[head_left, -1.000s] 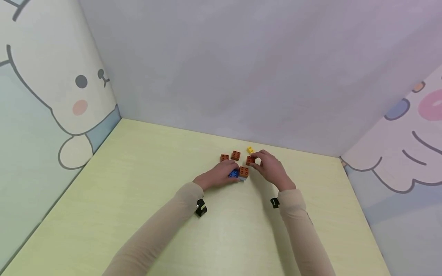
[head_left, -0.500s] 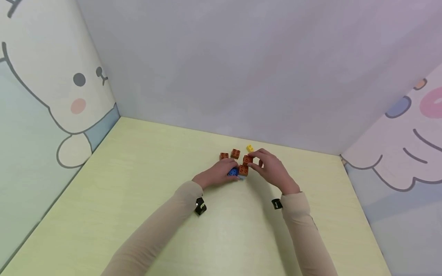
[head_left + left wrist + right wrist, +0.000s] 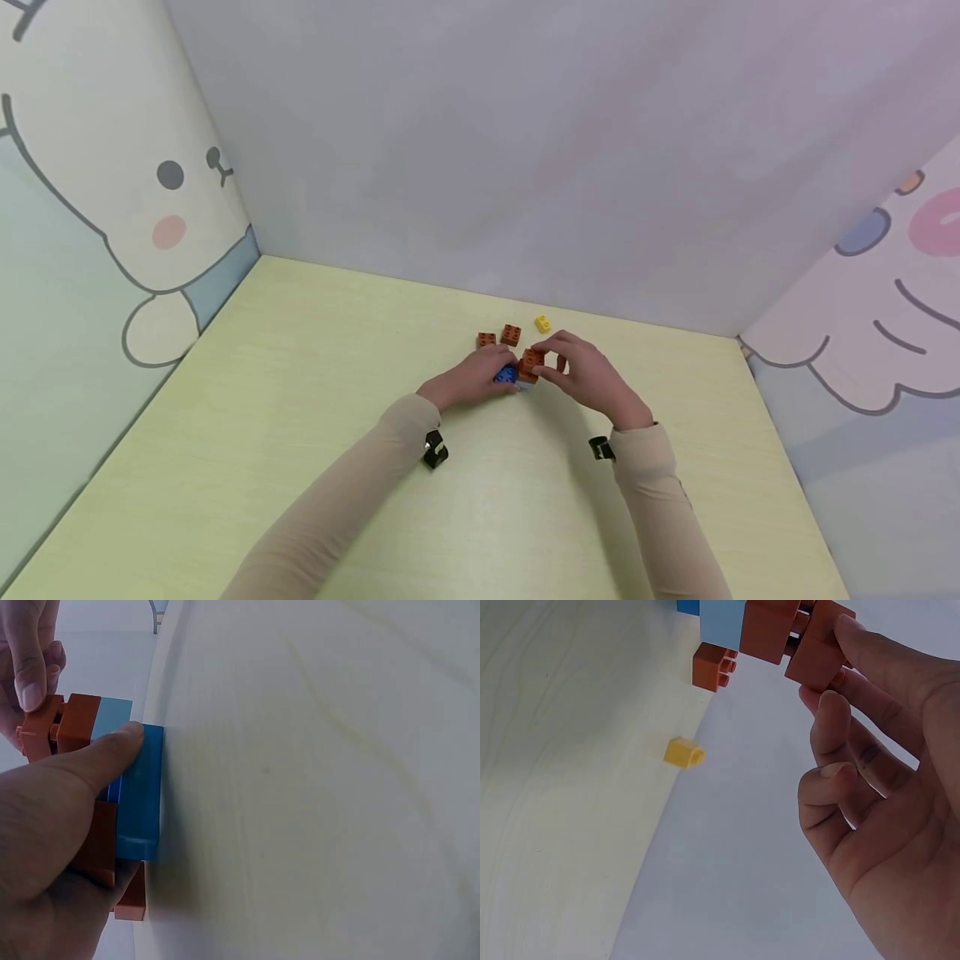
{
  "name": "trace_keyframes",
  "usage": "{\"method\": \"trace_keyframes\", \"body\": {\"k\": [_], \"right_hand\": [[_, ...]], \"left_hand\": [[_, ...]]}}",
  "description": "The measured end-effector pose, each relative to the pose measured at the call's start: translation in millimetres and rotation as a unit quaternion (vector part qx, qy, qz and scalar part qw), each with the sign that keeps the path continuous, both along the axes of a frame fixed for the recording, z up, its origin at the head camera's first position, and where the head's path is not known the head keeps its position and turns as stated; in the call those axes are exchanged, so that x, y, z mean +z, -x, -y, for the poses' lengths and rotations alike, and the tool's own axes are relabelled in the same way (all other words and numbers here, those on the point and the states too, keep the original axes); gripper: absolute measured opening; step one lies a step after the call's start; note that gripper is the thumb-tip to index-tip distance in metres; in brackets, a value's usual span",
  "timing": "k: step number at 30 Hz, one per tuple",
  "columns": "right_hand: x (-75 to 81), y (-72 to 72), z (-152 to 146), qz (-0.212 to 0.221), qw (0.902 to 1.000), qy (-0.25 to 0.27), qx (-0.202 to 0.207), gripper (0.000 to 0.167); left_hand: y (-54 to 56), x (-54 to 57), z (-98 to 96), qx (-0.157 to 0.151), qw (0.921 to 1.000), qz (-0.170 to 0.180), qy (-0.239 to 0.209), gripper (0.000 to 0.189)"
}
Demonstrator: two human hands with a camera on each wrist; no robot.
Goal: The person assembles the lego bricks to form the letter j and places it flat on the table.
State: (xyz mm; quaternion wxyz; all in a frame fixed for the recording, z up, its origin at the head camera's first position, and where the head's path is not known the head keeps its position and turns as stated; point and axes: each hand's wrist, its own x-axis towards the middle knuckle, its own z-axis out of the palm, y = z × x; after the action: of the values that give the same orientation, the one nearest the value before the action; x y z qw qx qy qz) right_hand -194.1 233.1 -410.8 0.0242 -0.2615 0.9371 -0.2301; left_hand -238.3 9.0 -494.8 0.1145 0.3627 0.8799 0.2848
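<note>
My left hand [image 3: 476, 377] grips a blue toy building brick [image 3: 144, 799] low on the table, the thumb lying along its near side and the fingers round the far side. Beside that thumb, a light blue brick [image 3: 721, 622] rises from the blue one, with a reddish-brown brick [image 3: 769, 630] stacked on it. Between thumb and fingertips, my right hand [image 3: 588, 375] pinches another reddish-brown brick [image 3: 821, 649]. It sits tilted right over the stack's studs, and a gap shows between the two. The right hand's other fingers are loosely curled.
Two loose reddish-brown bricks, one nearer the left hand [image 3: 487, 339] and one farther back [image 3: 512, 335], lie beyond the left fingers. A small yellow brick [image 3: 543, 323] lies near the back wall [image 3: 480, 167]. Pale yellow tabletop [image 3: 337, 375] stretches around both arms.
My right hand has picked up the reddish-brown brick from the table and brought it left and nearer, over the stack. The left hand has kept its grip on the blue brick.
</note>
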Motion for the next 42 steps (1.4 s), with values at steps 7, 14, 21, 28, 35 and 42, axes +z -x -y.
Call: {"method": "trace_keyframes", "body": {"k": [7, 14, 21, 28, 35, 42], "right_hand": [[-1.3, -0.1, -0.4, 0.003, 0.9999, 0.007, 0.007, 0.034], [-3.4, 0.1, 1.2, -0.004, 0.9999, 0.01, 0.01, 0.032], [-6.2, -0.2, 2.5, -0.014, 0.9999, 0.006, 0.003, 0.032], [-4.4, -0.9, 4.4, -0.04, 0.9991, -0.013, 0.003, 0.031], [-2.4, -0.6, 5.9, -0.052, 0.9984, -0.022, 0.006, 0.033], [-1.7, 0.6, 6.5, -0.045, 0.9989, -0.014, 0.007, 0.032]], "left_hand": [[-2.8, 6.4, -0.6, 0.001, 0.9999, -0.008, 0.01, 0.044], [-2.5, 6.1, -0.1, 0.004, 1.0, -0.005, 0.005, 0.044], [-2.0, 4.6, 0.1, 0.006, 0.9999, -0.009, 0.013, 0.046], [-1.3, 4.6, 0.4, 0.004, 0.9999, -0.01, 0.012, 0.046], [-0.3, 3.7, 0.1, 0.002, 0.9998, -0.014, 0.01, 0.045], [-0.9, 3.7, -0.4, 0.005, 0.9999, -0.013, 0.007, 0.044]]}}
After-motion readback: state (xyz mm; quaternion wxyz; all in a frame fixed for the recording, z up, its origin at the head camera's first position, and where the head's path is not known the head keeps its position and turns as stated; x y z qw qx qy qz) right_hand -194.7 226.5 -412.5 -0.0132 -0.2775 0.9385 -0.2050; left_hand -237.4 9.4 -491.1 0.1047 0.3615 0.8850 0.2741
